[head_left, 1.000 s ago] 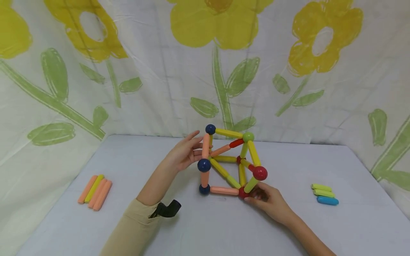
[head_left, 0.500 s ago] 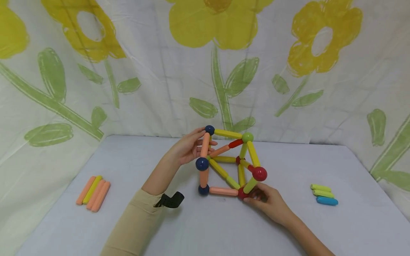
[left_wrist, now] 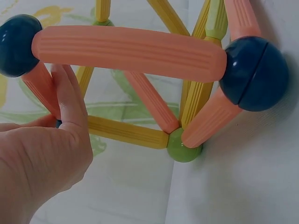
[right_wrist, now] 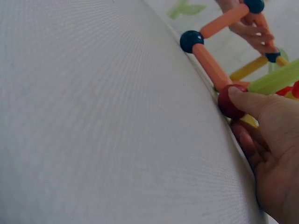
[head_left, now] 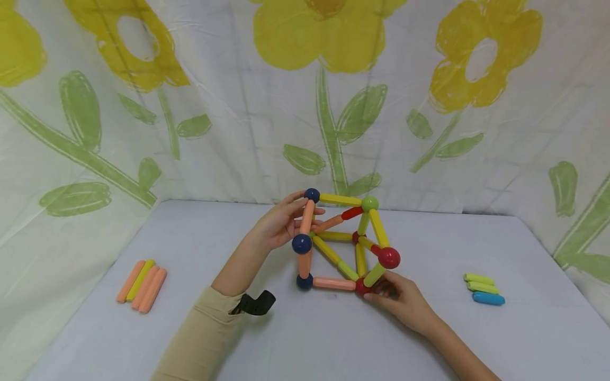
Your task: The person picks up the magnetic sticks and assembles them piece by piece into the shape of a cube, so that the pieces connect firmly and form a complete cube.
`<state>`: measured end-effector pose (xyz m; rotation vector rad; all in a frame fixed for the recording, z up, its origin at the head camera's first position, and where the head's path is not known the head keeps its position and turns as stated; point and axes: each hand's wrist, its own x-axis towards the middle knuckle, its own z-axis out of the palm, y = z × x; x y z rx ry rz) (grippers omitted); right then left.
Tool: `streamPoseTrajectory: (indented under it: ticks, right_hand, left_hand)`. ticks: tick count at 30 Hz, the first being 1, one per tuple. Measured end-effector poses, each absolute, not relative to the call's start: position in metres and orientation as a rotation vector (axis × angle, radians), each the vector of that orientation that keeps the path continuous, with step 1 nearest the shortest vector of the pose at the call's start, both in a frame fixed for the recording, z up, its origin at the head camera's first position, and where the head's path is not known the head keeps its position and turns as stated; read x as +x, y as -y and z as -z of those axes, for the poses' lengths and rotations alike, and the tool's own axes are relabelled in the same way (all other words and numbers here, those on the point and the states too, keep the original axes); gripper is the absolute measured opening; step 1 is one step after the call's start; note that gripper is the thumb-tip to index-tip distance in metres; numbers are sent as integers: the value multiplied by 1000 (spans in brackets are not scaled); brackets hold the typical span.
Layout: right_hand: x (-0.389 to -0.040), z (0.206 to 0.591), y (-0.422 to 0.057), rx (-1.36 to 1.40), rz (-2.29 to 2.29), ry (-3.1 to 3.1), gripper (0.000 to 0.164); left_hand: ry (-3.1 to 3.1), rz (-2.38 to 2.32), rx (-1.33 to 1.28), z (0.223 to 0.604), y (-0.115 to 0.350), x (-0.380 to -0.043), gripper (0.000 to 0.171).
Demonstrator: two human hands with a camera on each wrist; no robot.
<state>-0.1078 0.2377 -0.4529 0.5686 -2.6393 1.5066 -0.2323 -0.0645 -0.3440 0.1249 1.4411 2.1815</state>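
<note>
A cube-like frame of magnetic building rods and balls stands on the table in the head view. My left hand is at its back left, thumb and index finger pinching the dark blue top ball; the other fingers reach behind a salmon rod. In the left wrist view the thumb lies along a salmon rod, and the ball is mostly hidden. At the front right corner, my right hand pinches the lower red ball. A light green rod rises from that ball to another red ball.
Left on the table lie several loose rods, salmon ones and a yellow one. To the right are two light green rods and a blue rod. A flowered cloth hangs behind.
My left hand has moved up along the frame's left side, and its thumb and index finger have closed on the back blue ball. The right hand stays at the red ball.
</note>
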Motion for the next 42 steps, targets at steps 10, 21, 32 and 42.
streamPoseTrajectory:
  ticks: [10, 21, 32, 42]
  right_hand:
    - [-110, 449, -241, 564, -1528, 2701, 23]
    - [-121, 410, -296, 553, -1492, 2741, 37]
    - [-122, 403, -376, 255, -884, 2790, 30]
    - [-121, 407, -411, 106, -838, 3064, 42]
  left_hand:
    - [-1515, -2165, 89, 344, 72, -227, 56]
    - [-2107, -1960, 91, 355, 157, -171, 57]
    - [-3070, -1294, -69, 379, 282, -123, 45]
    - [-2927, -971, -414, 391, 352, -119, 64]
